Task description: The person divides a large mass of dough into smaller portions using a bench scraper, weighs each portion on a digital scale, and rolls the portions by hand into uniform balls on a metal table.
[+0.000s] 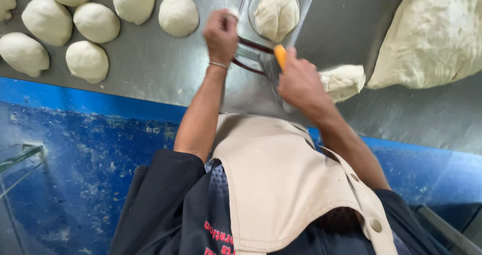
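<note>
Head view, looking down over a beige apron (281,184) and dark sleeves.

- Desk (150,64): grey metal top with a blue front edge.
- Rounded dough balls (95,22): seven whole ones and part of an eighth at the upper left, lying close together, already portioned and shaped by the look of them.
- Scale (256,49): clear tray, carrying one dough piece (276,11) being weighed.
- Left hand (221,34): closed, fingers curled at the scale's left rim; what it pinches cannot be told.
- Right hand (301,82): closed around the orange handle of a dough scraper (279,56).
- Cut lump (344,80): just beside the right hand.
- Bulk dough (432,34): large mass at right, undivided; much portioning appears left.
</note>
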